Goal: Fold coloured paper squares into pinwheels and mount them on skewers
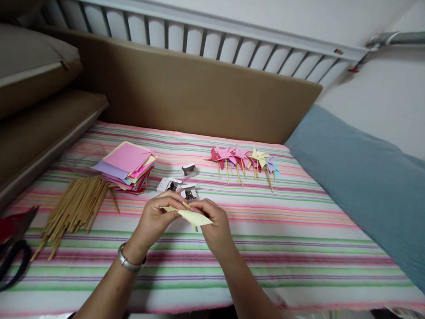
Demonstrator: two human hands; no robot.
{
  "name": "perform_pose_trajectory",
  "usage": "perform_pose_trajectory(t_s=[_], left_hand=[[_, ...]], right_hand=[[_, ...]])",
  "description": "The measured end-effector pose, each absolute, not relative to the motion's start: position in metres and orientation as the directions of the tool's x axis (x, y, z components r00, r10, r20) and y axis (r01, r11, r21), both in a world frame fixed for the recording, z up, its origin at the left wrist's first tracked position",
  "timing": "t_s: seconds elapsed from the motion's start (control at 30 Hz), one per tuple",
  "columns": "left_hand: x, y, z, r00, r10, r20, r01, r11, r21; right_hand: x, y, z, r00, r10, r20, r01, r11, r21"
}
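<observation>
Head view, left hand [157, 219]: centre of the frame, fingers pinching the left end of the yellow paper [196, 218]; a metal bracelet [130, 262] on the wrist.
Right hand [214, 226]: touching the left, pinching the same paper and a thin stick [186, 205].
Yellow paper: held just above the striped cloth [300, 237], centre.
Left of frame: paper stack [126, 166], stick bundle [74, 208], scissors [6, 264].
Behind the hands: small boxes [178, 184].
Upper middle: pinwheels [245, 160] in a row.
</observation>
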State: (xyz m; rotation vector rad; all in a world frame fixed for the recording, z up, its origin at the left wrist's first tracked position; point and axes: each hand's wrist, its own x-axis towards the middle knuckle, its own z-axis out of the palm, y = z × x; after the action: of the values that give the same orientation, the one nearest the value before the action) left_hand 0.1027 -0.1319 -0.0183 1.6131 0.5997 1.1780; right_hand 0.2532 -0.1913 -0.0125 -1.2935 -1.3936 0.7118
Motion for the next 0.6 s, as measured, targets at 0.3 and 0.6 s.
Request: perform_pose_trajectory(t_s=[0.3, 0.6], left_hand=[[0.1037, -0.1327, -0.0174, 0.394, 0.827, 0.401, -0.159, -0.369, 0.916], [0.1048, -0.1332, -0.0154, 0.384, 0.831, 0.402, -0.186, -0.356, 0.916]], right_hand=[[0.2527, -0.1917, -0.0146, 0.147, 0.953, 0.264, 0.277, 0.216, -0.936], [0.2528, -0.1922, -0.0153, 0.147, 0.96, 0.24, 0.258, 0.197, -0.946]])
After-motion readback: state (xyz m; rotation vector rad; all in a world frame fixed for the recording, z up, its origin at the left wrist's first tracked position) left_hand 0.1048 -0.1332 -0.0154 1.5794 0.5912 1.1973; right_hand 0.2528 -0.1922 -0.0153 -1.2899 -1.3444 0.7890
